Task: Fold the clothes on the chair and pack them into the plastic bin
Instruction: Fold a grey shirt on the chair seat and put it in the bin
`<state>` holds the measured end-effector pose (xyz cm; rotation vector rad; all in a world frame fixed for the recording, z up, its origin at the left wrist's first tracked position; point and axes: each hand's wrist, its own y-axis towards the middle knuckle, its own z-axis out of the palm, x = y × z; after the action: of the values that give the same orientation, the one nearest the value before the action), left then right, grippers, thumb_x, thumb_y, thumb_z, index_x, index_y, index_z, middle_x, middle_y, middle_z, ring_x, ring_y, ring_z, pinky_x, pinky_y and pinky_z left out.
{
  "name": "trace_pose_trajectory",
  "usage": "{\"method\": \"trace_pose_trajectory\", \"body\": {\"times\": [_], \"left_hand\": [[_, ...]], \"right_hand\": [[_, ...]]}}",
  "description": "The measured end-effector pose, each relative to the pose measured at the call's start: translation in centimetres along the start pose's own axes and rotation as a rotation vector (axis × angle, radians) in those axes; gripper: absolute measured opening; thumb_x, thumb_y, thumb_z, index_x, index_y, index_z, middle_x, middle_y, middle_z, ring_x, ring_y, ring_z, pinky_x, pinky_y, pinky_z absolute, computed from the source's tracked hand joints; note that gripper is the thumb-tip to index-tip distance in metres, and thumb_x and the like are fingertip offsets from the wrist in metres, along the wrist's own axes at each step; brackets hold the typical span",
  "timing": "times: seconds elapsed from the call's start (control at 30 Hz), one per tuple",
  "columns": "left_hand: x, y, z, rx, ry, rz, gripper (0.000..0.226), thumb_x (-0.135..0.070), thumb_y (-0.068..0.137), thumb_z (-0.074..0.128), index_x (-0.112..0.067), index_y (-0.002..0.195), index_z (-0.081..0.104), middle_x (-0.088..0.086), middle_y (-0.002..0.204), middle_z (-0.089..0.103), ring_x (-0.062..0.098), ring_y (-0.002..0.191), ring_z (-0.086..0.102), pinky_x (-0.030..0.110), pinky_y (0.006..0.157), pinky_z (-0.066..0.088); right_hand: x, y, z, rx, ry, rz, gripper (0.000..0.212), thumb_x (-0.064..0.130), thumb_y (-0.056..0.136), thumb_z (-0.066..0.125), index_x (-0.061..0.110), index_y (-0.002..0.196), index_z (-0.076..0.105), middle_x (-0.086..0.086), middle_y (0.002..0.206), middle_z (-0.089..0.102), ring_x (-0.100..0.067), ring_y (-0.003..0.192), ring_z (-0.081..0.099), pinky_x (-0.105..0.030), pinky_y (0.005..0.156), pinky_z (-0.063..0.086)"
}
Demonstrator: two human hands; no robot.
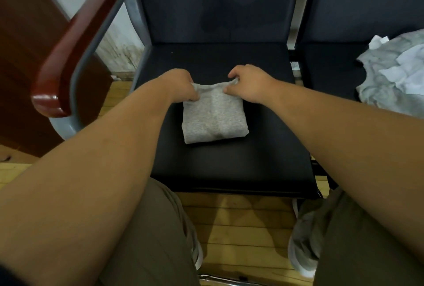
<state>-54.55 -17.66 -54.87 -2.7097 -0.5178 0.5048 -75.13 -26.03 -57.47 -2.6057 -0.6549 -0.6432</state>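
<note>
Folding looks nearly done on one piece: a small heather-grey knit garment (214, 117) lies as a compact rectangle near the middle of the black padded chair seat (229, 166); a crumpled heap of grey and white clothes (397, 72) waits on the next seat's right edge, and no plastic bin is in view. The left hand (181, 86) and right hand (249, 83) each pinch a far corner of the garment, fingers curled round its far edge.

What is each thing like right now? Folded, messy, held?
grey garment: folded into a small square, lying on the black seat.
left hand: pinching the garment's far left corner.
right hand: pinching its far right corner.
clothes pile: crumpled, unfolded, on the next seat.
</note>
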Motion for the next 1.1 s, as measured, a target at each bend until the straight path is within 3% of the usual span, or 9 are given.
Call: {"method": "trace_pose_trajectory", "body": {"times": [0.13, 0.27, 0.47, 0.7, 0.83, 0.97, 1.03, 1.1], "left_hand": [[0.2, 0.1, 0.1, 0.038, 0.026, -0.033, 0.051, -0.037, 0.084, 0.086, -0.009, 0.121, 0.066, 0.008, 0.115, 0.067, 0.027, 0.102, 0.066, 0.040, 0.085, 0.056], [0.3, -0.1, 0.1, 0.111, -0.107, -0.050, 0.039, -0.026, 0.083, 0.088, -0.007, 0.113, 0.071, 0.013, 0.112, 0.071, 0.028, 0.101, 0.071, 0.043, 0.088, 0.064], [0.5, -2.9, -1.6, 0.114, -0.296, 0.029, 0.025, -0.011, 0.084, 0.083, -0.012, 0.107, 0.074, 0.011, 0.111, 0.074, 0.024, 0.099, 0.074, 0.041, 0.089, 0.065], [0.6, -10.0, -4.1, 0.016, -0.413, 0.141, 0.028, -0.017, 0.084, 0.083, -0.022, 0.108, 0.071, 0.003, 0.108, 0.073, 0.020, 0.101, 0.070, 0.039, 0.092, 0.062], [1.1, -13.9, -5.7, -0.062, -0.449, 0.185, 0.029, -0.017, 0.084, 0.084, -0.025, 0.109, 0.070, 0.000, 0.106, 0.074, 0.017, 0.100, 0.071, 0.034, 0.084, 0.063], [2.7, -17.8, -7.3, -0.224, -0.435, 0.213, 0.028, -0.016, 0.084, 0.086, -0.030, 0.105, 0.074, -0.006, 0.098, 0.075, 0.012, 0.095, 0.071, 0.033, 0.085, 0.061], [4.2, -20.1, -8.1, -0.317, -0.397, 0.214, 0.021, -0.017, 0.084, 0.085, -0.030, 0.098, 0.075, -0.009, 0.091, 0.074, 0.010, 0.091, 0.069, 0.027, 0.079, 0.054], [6.2, -22.6, -8.7, -0.385, -0.381, 0.194, 0.018, -0.015, 0.084, 0.083, -0.029, 0.091, 0.075, -0.008, 0.087, 0.072, 0.011, 0.088, 0.068, 0.030, 0.079, 0.053]], "right_hand": [[-0.4, -0.3, 0.1, 0.041, -0.004, -0.015, 0.059, 0.050, 0.094, 0.074, 0.025, 0.145, 0.058, -0.001, 0.140, 0.055, -0.021, 0.125, 0.055, -0.034, 0.098, 0.046], [0.3, -1.2, -0.1, 0.070, -0.014, -0.011, 0.055, 0.041, 0.095, 0.076, 0.021, 0.143, 0.061, -0.001, 0.136, 0.061, -0.020, 0.122, 0.060, -0.032, 0.093, 0.049], [1.4, -3.4, -2.5, 0.139, -0.004, 0.016, 0.025, 0.039, 0.094, 0.079, 0.017, 0.105, 0.074, -0.004, 0.097, 0.073, -0.018, 0.083, 0.069, -0.030, 0.066, 0.052], [3.7, -9.9, -6.0, 0.095, 0.023, -0.074, 0.027, 0.044, 0.092, 0.075, 0.032, 0.115, 0.067, 0.008, 0.108, 0.065, -0.013, 0.098, 0.063, -0.032, 0.077, 0.050], [6.1, -12.6, -7.4, 0.096, -0.093, -0.103, 0.021, 0.042, 0.095, 0.069, 0.034, 0.112, 0.059, 0.004, 0.104, 0.068, -0.017, 0.093, 0.067, -0.036, 0.075, 0.055], [9.9, -14.5, -7.2, 0.006, 0.010, -0.136, 0.014, 0.027, 0.101, 0.062, 0.036, 0.110, 0.055, 0.000, 0.095, 0.075, -0.013, 0.076, 0.076, -0.040, 0.064, 0.062], [12.5, -15.2, -6.6, -0.024, 0.083, -0.180, 0.023, 0.019, 0.102, 0.059, 0.038, 0.114, 0.059, 0.002, 0.102, 0.073, -0.012, 0.073, 0.077, -0.035, 0.062, 0.065], [15.4, -15.8, -5.7, -0.026, 0.126, -0.237, 0.031, 0.014, 0.101, 0.058, 0.039, 0.116, 0.066, 0.005, 0.104, 0.071, -0.011, 0.072, 0.077, -0.025, 0.056, 0.060]]}}
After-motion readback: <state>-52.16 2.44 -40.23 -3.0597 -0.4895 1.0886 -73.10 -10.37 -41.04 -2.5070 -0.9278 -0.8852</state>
